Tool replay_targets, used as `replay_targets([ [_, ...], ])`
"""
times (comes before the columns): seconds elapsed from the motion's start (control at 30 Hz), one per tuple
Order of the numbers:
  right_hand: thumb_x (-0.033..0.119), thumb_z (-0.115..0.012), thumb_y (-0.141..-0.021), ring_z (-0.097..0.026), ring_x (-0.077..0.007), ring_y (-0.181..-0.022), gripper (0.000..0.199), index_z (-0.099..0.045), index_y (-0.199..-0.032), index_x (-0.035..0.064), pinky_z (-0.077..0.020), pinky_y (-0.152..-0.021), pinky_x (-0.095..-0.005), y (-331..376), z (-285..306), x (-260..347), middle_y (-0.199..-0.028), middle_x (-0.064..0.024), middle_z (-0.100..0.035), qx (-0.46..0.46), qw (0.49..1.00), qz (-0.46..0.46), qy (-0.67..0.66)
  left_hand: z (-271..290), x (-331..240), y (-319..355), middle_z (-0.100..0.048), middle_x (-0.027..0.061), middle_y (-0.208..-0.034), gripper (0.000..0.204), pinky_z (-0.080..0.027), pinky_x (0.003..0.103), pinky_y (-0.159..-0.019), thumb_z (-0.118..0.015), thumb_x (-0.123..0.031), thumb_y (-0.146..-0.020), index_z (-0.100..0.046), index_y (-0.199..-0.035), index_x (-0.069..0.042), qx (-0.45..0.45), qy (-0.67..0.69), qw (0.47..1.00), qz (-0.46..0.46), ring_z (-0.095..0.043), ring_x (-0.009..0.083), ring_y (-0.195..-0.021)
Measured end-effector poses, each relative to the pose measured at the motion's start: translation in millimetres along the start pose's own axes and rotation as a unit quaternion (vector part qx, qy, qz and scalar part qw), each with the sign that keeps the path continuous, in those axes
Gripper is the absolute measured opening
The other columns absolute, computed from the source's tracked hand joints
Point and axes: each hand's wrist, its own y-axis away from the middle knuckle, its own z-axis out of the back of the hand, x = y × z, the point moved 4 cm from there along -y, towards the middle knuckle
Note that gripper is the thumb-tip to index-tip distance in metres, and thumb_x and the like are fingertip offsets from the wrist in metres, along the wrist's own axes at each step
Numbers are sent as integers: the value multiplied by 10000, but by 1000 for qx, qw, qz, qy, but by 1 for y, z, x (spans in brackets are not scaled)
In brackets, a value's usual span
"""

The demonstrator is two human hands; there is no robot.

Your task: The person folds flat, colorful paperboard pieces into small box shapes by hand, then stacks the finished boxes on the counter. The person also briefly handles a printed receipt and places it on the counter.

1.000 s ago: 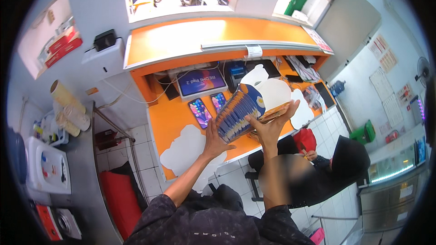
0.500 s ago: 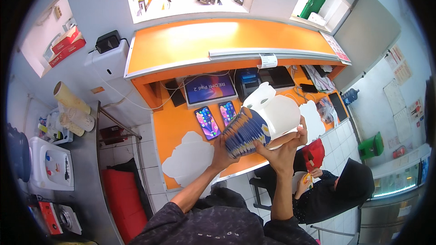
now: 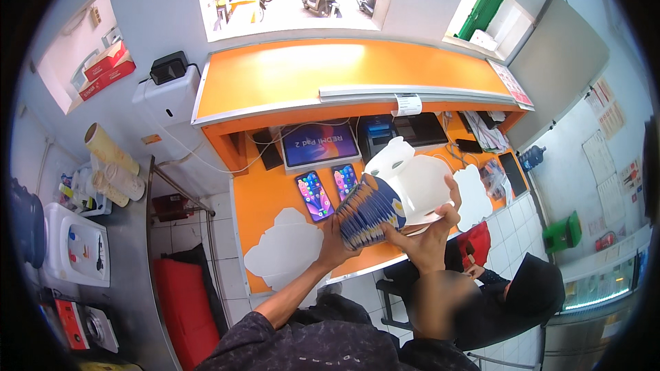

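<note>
I hold a stack of nested paper food boxes [image 3: 368, 213], blue outside with an orange and yellow pattern, tilted over the orange desk's front edge. My left hand [image 3: 335, 244] is closed round the stack's left, lower side. At the right end sits an opened box with a white inside [image 3: 423, 182], its flaps spread up and outward. My right hand [image 3: 427, 239] grips this end, thumb against the patterned side and fingers along the white box's outer edge. A flat white sheet with scalloped edges [image 3: 283, 251] lies left of my left hand. A similar white sheet [image 3: 471, 196] lies to the right.
Two lit phones [image 3: 315, 196] and a tablet box [image 3: 320, 144] lie beyond the stack on the orange desk [image 3: 275, 192]. A raised orange shelf [image 3: 275, 79] spans behind. Close by on the right sits a person in black [image 3: 509, 302]. A metal counter [image 3: 130, 247] stands left.
The view has shifted slightly. My hands and the stack keep nearly the same pose; my right fingers have moved a little along the white box.
</note>
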Motion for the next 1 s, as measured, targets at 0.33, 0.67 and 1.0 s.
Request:
replay_targets([
  [0.33,280,-756,-777,-493,-406,-1217,358,-631,-1035,65,-488,-887,-434,-59,60,64,-1304,-208,-508,65,978,88,179,-3,1,3,-183,321,-1409,1360,-311,545,-1073,-871,-340,-597,122,-1481,-57,-22,-10,1000,-8,-267,494,-1300],
  [0.67,501,-645,-789,-617,-303,-1075,514,-674,-1141,127,-485,-916,-346,-96,-45,-3,-1163,-132,-659,658,654,-9,374,-2,-1,3,-216,329,-1387,1297,-300,563,-1070,-856,-354,-613,55,-1477,-29,-41,-33,998,-15,-275,498,-1289],
  [1.0,457,-578,-868,-533,-272,-1210,519,-578,-1272,131,-414,-1007,-318,-87,-63,8,-1316,-101,-569,781,523,-56,338,-6,3,5,-179,321,-1415,1276,-291,578,-1068,-859,-364,-605,11,-1482,-43,-46,-25,999,-6,-249,516,-1304],
])
